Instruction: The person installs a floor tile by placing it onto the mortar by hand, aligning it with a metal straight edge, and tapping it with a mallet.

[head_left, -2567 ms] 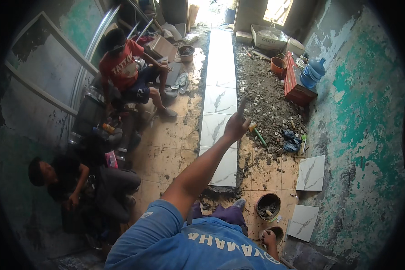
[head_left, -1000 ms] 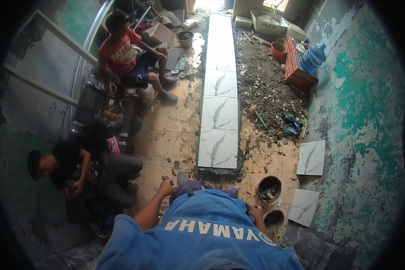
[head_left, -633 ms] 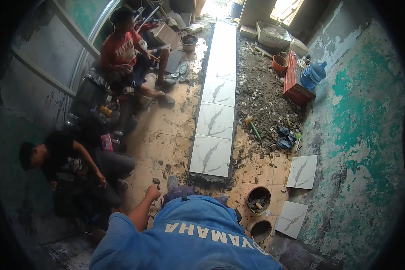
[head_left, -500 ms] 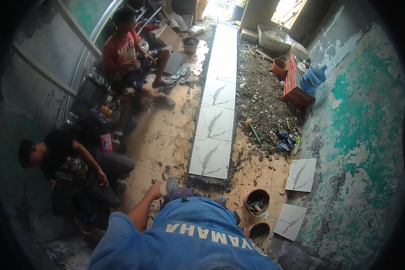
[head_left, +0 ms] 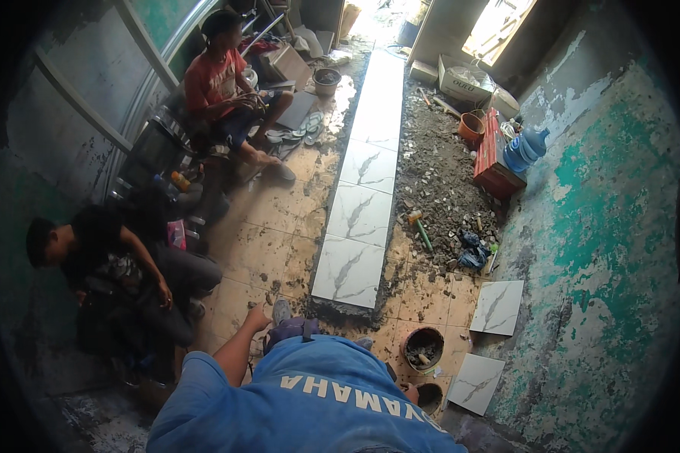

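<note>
My left hand [head_left: 257, 317] is out beside my left knee, near the grey shoe [head_left: 281, 310]. Nothing is visible in it; its fingers are too small to make out clearly. Mostly hidden by my blue shirt, my right hand [head_left: 410, 392] is near the rim of a lower dark bucket [head_left: 431, 395]. What its fingers do cannot be seen. Just beyond stands another bucket [head_left: 405, 349] with grey lumpy material inside. A row of white marble-patterned tiles [head_left: 348, 270] runs from in front of me toward the bright doorway.
Two loose white tiles [head_left: 496, 307] lie by the right wall. A green-handled mallet [head_left: 421, 230] rests beside rubble [head_left: 446, 181]. Farther back are a red box [head_left: 493, 162] and blue water jug [head_left: 525, 149]. Two people sit left, one in a red shirt [head_left: 208, 83], another in black [head_left: 102, 245].
The view has shifted slightly. A little more of my right hand shows near the lower bucket. My left hand stays beside my knee. The person in red has moved their hands.
</note>
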A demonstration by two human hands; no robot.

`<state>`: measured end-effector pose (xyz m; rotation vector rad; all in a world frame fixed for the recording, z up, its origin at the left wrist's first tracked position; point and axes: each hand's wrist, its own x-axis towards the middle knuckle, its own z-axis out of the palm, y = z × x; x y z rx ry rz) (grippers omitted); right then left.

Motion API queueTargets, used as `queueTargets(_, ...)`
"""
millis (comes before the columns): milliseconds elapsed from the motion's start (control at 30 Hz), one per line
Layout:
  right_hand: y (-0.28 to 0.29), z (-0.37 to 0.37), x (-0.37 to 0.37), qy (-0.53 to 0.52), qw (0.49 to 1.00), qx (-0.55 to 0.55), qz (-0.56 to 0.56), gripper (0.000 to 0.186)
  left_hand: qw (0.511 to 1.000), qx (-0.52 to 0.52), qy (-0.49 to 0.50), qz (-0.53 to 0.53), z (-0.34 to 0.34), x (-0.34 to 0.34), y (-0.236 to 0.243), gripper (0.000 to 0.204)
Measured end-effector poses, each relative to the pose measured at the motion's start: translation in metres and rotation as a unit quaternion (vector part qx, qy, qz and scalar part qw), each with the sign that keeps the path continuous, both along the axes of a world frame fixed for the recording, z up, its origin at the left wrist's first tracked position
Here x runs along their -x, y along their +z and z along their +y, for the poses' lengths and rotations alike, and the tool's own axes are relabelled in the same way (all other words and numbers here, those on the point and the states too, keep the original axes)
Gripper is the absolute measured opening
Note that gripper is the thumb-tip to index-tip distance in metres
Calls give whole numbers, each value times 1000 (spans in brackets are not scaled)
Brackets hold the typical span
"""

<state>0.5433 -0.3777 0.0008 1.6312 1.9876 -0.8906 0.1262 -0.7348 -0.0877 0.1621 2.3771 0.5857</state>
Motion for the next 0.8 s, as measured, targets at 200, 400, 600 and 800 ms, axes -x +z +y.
queueTargets(200, 1, 5, 3, 0, 996, 29, 84, 32, 992, 59, -113, -24, 8, 5, 13, 63)
queueTargets(400, 37, 8, 33, 28, 995, 61, 79, 25, 970, 32, -241, -20, 29, -6, 47, 48)
queueTargets(600, -17, 4, -4, 112, 993, 16, 45, 25, 942, 22, -332, -36, 46, -17, 87, 42)
queueTargets(800, -6, -5, -3, 53, 993, 56, 84, 27, 944, 42, -326, -17, 40, -15, 75, 39)
